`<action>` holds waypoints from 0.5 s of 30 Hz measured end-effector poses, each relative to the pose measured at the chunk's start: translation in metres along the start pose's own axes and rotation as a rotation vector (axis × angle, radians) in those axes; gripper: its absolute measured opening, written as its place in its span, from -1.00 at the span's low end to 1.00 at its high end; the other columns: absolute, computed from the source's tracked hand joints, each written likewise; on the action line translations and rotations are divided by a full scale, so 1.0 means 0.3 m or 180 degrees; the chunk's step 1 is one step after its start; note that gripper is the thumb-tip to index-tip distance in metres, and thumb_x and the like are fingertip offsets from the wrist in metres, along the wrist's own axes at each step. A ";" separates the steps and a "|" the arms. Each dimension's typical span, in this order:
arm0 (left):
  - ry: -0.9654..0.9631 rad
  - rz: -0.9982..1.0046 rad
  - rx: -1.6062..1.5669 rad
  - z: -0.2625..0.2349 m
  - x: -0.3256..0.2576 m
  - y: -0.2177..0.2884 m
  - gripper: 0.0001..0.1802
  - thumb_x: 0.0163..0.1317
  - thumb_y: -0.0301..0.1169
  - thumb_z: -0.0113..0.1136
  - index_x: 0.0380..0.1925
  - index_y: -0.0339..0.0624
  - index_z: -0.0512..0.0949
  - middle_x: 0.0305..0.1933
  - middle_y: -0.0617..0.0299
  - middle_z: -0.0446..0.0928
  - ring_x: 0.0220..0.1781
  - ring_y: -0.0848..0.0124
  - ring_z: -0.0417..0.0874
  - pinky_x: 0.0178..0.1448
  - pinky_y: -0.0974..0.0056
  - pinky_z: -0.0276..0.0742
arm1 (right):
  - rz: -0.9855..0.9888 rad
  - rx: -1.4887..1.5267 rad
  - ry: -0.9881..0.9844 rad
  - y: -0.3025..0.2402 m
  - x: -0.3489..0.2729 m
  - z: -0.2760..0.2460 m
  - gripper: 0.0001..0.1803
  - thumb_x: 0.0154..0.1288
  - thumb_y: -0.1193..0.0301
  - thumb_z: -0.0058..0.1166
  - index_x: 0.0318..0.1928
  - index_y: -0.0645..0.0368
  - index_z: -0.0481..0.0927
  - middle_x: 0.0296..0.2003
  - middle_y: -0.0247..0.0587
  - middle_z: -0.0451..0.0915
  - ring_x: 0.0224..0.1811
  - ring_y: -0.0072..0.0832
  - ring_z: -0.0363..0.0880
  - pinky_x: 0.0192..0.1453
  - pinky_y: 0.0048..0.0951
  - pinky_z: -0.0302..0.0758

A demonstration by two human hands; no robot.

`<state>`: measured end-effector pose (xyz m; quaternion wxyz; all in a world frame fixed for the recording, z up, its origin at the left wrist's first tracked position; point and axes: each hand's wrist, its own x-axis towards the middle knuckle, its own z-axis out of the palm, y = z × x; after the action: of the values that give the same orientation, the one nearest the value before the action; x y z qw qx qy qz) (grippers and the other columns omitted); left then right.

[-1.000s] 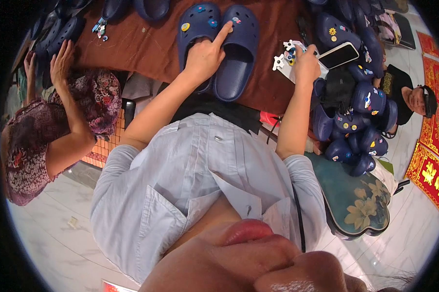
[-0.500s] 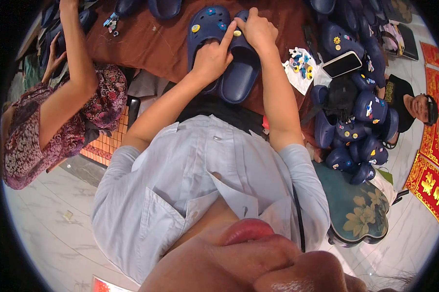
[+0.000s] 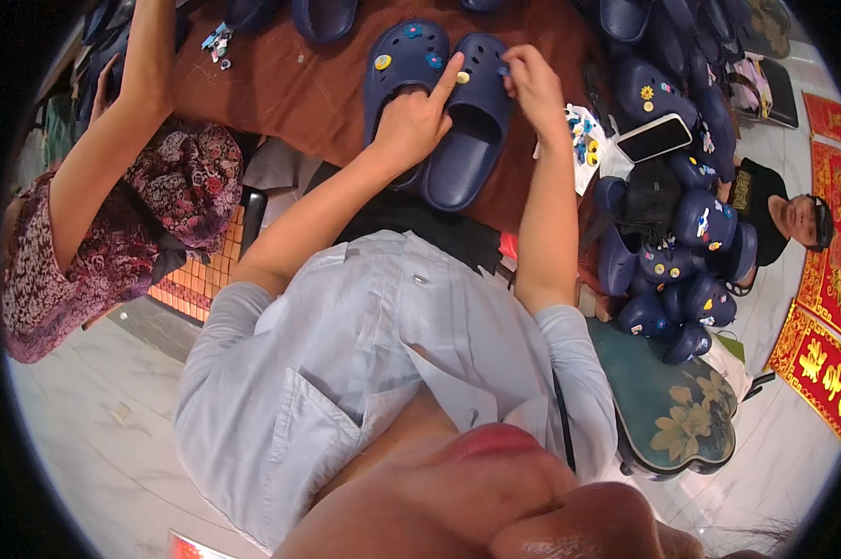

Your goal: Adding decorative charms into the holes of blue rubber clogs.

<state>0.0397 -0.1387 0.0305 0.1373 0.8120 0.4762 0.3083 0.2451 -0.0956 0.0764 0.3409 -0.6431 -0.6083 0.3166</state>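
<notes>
Two navy clogs (image 3: 462, 168) lie side by side on the brown cloth before me, toes pointing away. My left hand (image 3: 413, 128) grips the left clog (image 3: 404, 56) at its opening, the curled fingers partly hidden inside. Its index finger stretches across to a yellow charm (image 3: 462, 78) on the right clog. On the left clog's upper sit a yellow round charm (image 3: 383, 62) and two blue flower charms (image 3: 413, 31). Just right of the right clog's toe, my right hand (image 3: 536, 91) pinches a small blue charm (image 3: 504, 71).
A white sheet with several charms (image 3: 583, 149) lies right of my right hand, beside a phone (image 3: 654, 138). Decorated clogs (image 3: 704, 219) are piled at the right above a flowered stool (image 3: 663, 401). Another person (image 3: 113, 196) works at the left; loose charms (image 3: 217, 42) lie near them.
My right hand has left the right clog's upper and moved right, now with a small blue charm in its fingertips. The left hand keeps its hold and pointing finger.
</notes>
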 end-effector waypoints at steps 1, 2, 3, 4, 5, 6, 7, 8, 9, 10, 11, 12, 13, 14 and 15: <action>0.0004 -0.0019 -0.0011 -0.004 -0.001 -0.004 0.04 0.04 -0.44 0.27 0.55 0.04 -0.01 -0.57 -0.05 0.48 -0.52 0.00 0.58 -0.34 -0.01 0.56 | 0.0012 0.0039 0.0124 0.015 -0.023 -0.032 -0.78 0.44 0.37 -0.10 -0.10 0.20 0.58 -0.43 0.05 0.64 -0.42 -0.24 0.66 -0.26 -0.29 0.54; 0.0024 -0.0011 -0.0039 -0.009 -0.006 -0.006 0.05 0.05 -0.43 0.27 0.55 0.05 -0.02 -0.57 -0.05 0.49 -0.53 0.00 0.57 -0.34 -0.01 0.56 | -0.0054 -0.0327 0.0291 0.037 -0.037 -0.063 -0.77 0.45 0.38 -0.09 -0.09 0.23 0.57 -0.42 0.07 0.64 -0.40 -0.21 0.67 -0.25 -0.26 0.54; 0.0041 -0.0005 -0.0066 -0.011 -0.011 -0.005 0.05 0.05 -0.43 0.27 0.55 0.05 -0.03 -0.57 -0.05 0.49 -0.53 -0.01 0.57 -0.34 -0.01 0.56 | -0.0065 -0.0423 0.0494 0.064 -0.066 -0.096 -0.77 0.46 0.36 -0.08 -0.08 0.23 0.57 -0.40 0.09 0.65 -0.39 -0.15 0.68 -0.25 -0.23 0.53; 0.0051 0.0000 -0.0071 -0.012 -0.003 -0.009 0.05 0.05 -0.43 0.27 0.55 0.05 -0.03 -0.57 -0.05 0.49 -0.53 -0.01 0.57 -0.34 -0.01 0.56 | -0.0045 -0.0728 0.0799 0.118 -0.089 -0.131 -0.77 0.46 0.36 -0.09 -0.08 0.22 0.57 -0.37 0.11 0.65 -0.36 -0.09 0.68 -0.23 -0.19 0.53; 0.0082 0.0024 -0.0093 -0.010 -0.001 -0.017 0.06 0.06 -0.42 0.27 0.56 0.05 -0.05 -0.56 -0.06 0.50 -0.53 -0.01 0.57 -0.34 -0.01 0.56 | 0.0233 -0.0971 0.0748 0.140 -0.110 -0.171 -0.77 0.48 0.35 -0.11 -0.10 0.19 0.57 -0.34 0.13 0.66 -0.28 -0.01 0.69 -0.19 -0.10 0.52; 0.0107 0.0068 -0.0138 -0.003 -0.001 -0.009 0.06 0.06 -0.41 0.28 0.56 0.04 -0.06 -0.56 -0.06 0.50 -0.53 -0.01 0.58 -0.34 -0.02 0.56 | 0.0243 -0.1324 0.0809 0.174 -0.120 -0.193 -0.78 0.48 0.34 -0.12 -0.10 0.17 0.56 -0.32 0.13 0.67 -0.24 0.03 0.68 -0.18 -0.05 0.52; 0.0089 0.0050 -0.0165 -0.001 -0.006 0.003 0.06 0.06 -0.41 0.28 0.56 0.04 -0.06 -0.56 -0.06 0.50 -0.53 -0.01 0.58 -0.34 -0.02 0.56 | 0.0262 -0.1679 0.0849 0.211 -0.144 -0.213 -0.79 0.49 0.32 -0.12 -0.10 0.15 0.54 -0.31 0.13 0.67 -0.21 0.07 0.68 -0.16 0.00 0.51; 0.0011 -0.0005 -0.0158 -0.007 0.001 -0.003 0.06 0.07 -0.40 0.28 0.56 0.04 -0.07 -0.56 -0.06 0.50 -0.52 -0.01 0.58 -0.34 -0.02 0.56 | 0.0278 -0.1685 0.0840 0.236 -0.160 -0.224 -0.79 0.49 0.32 -0.12 -0.10 0.15 0.54 -0.31 0.13 0.67 -0.21 0.07 0.68 -0.16 0.00 0.51; -0.0068 -0.0060 -0.0149 -0.009 0.005 -0.009 0.07 0.07 -0.39 0.28 0.56 0.04 -0.08 -0.57 -0.05 0.51 -0.51 -0.01 0.59 -0.34 -0.02 0.57 | 0.0396 -0.1939 0.0908 0.260 -0.178 -0.234 -0.79 0.50 0.30 -0.11 -0.09 0.12 0.53 -0.30 0.13 0.68 -0.19 0.10 0.67 -0.15 0.03 0.50; 0.0098 0.0045 -0.0132 0.001 0.006 0.001 0.07 0.08 -0.38 0.29 0.56 0.02 -0.09 -0.59 -0.04 0.50 -0.51 0.00 0.60 -0.35 -0.01 0.56 | 0.0515 -0.2195 0.0971 0.259 -0.192 -0.235 -0.80 0.50 0.28 -0.11 -0.08 0.09 0.51 -0.29 0.12 0.69 -0.17 0.12 0.66 -0.15 0.07 0.50; 0.0082 0.0034 -0.0139 0.001 0.002 -0.004 0.07 0.08 -0.38 0.29 0.56 0.02 -0.09 -0.59 -0.04 0.50 -0.51 0.00 0.60 -0.35 -0.01 0.56 | 0.0530 -0.2198 0.0956 0.259 -0.198 -0.227 -0.80 0.50 0.28 -0.11 -0.08 0.09 0.51 -0.29 0.12 0.69 -0.17 0.12 0.66 -0.15 0.07 0.50; 0.0063 0.0012 -0.0135 -0.005 0.000 -0.014 0.07 0.08 -0.38 0.29 0.56 0.02 -0.09 -0.59 -0.03 0.50 -0.52 0.00 0.60 -0.37 -0.01 0.56 | 0.0705 -0.2419 0.0970 0.259 -0.200 -0.212 -0.80 0.50 0.26 -0.10 -0.07 0.08 0.51 -0.29 0.10 0.69 -0.18 0.12 0.66 -0.15 0.07 0.50; 0.0049 -0.0007 -0.0133 -0.008 0.001 -0.016 0.07 0.09 -0.37 0.30 0.56 0.02 -0.09 -0.59 -0.03 0.50 -0.53 0.00 0.60 -0.38 0.00 0.55 | 0.0878 -0.2643 0.0988 0.245 -0.199 -0.201 -0.80 0.50 0.25 -0.10 -0.06 0.06 0.50 -0.29 0.09 0.70 -0.19 0.12 0.66 -0.16 0.07 0.50; 0.0112 0.0026 -0.0133 -0.010 0.003 -0.015 0.07 0.09 -0.35 0.31 0.56 0.03 -0.09 -0.59 -0.03 0.51 -0.55 0.00 0.59 -0.40 0.00 0.55 | 0.0873 -0.2633 0.0965 0.213 -0.194 -0.184 -0.80 0.50 0.25 -0.10 -0.06 0.06 0.50 -0.29 0.09 0.70 -0.19 0.12 0.66 -0.16 0.07 0.50; 0.0106 0.0003 -0.0115 -0.007 -0.003 -0.016 0.07 0.09 -0.35 0.31 0.56 0.03 -0.09 -0.59 -0.03 0.51 -0.55 0.00 0.59 -0.40 0.00 0.55 | 0.0797 -0.2412 0.1069 0.178 -0.190 -0.173 -0.80 0.48 0.25 -0.05 -0.09 0.07 0.51 -0.29 0.08 0.70 -0.19 0.11 0.67 -0.16 0.05 0.50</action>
<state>0.0348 -0.1372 0.0294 0.1439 0.8044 0.4723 0.3305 0.3146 -0.1569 0.0613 0.1339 -0.8342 -0.5350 0.0008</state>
